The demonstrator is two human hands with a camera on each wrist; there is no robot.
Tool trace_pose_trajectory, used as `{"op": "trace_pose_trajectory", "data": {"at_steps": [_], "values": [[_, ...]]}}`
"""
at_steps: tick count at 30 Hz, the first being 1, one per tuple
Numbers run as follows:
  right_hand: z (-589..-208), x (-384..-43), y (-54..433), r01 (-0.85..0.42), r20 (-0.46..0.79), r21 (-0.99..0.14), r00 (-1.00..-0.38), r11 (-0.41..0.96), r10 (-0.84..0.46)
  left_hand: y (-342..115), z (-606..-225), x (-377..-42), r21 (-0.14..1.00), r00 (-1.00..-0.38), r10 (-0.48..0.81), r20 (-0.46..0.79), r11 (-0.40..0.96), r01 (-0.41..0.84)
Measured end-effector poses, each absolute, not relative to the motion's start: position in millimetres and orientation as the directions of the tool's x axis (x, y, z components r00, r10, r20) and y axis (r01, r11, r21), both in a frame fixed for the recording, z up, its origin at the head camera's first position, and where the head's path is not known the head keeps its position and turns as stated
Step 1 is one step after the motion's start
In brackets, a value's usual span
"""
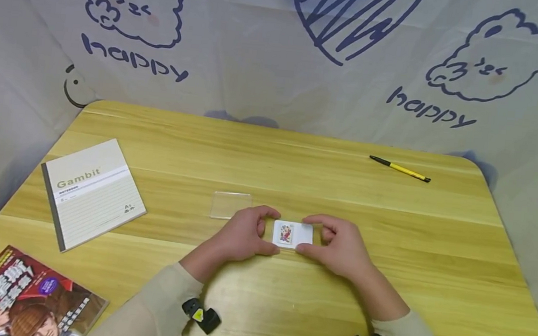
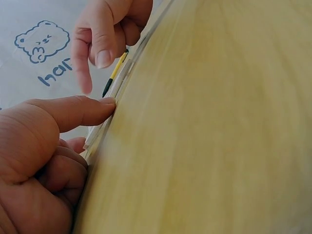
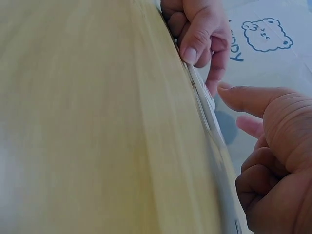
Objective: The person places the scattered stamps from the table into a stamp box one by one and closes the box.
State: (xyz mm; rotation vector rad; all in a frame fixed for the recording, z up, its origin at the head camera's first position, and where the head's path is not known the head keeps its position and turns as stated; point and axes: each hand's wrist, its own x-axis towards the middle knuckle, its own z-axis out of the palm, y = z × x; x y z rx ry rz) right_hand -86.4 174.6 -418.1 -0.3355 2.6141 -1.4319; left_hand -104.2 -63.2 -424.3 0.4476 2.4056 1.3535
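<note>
While a white cloth (image 1: 238, 78) with drawn bears fills the top of the head view, a wooden table (image 1: 297, 176) takes up most of the rest. A magazine (image 1: 18, 295) is cut off at the lower left corner, and above it, at middle left, lies a Gambit notebook (image 1: 96, 197). Just below centre, the left hand (image 1: 243, 236) seems to pinch the left end of a white slab (image 1: 304, 236) between thumb and bent forefinger; the right hand (image 1: 341, 245) frames the other end, thumb and forefinger spread, and the left wrist view shows their tips apart from the slab, holding nothing. The slab is at or very near the tabletop; I cannot tell whether it touches. With only one end gripped, it could swing or skid if the left hand pulls unevenly, and knock the clear panel (image 1: 227, 205) just left of it at centre. That panel is the nearest thing to a container: it may be a lid or a flat case, but only wood shows through it, and whether the slab is a hollow box cannot be told either. A yellow and black pen (image 1: 402, 170) lies at upper right. Smallest is the picture piece (image 1: 286, 233) on the slab's left half; if it is loose, tilting the slab or brushing it with a fingertip could send it sliding off
</note>
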Motion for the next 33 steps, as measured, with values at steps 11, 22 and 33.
{"op": "trace_pose_trajectory", "data": {"at_steps": [11, 22, 33], "values": [[-417.6, -81.5, 202.9, -0.127, 0.009, -0.826, -0.977, 0.549, -0.213, -62.7, -426.2, -104.3, 0.862, -0.893, 0.429, -0.136, 0.496, 0.107], [-418.4, -75.5, 228.3, -0.101, 0.002, -0.795, -0.987, 0.598, -0.163, -63.0, -423.7, -102.3, 0.865, -0.892, 0.435, -0.122, 0.488, 0.12], [-418.2, -71.3, 251.0, -0.097, -0.004, -0.745, -0.989, 0.66, -0.149, -63.0, -424.3, -102.7, 0.867, -0.89, 0.439, -0.122, 0.484, 0.12]]}}
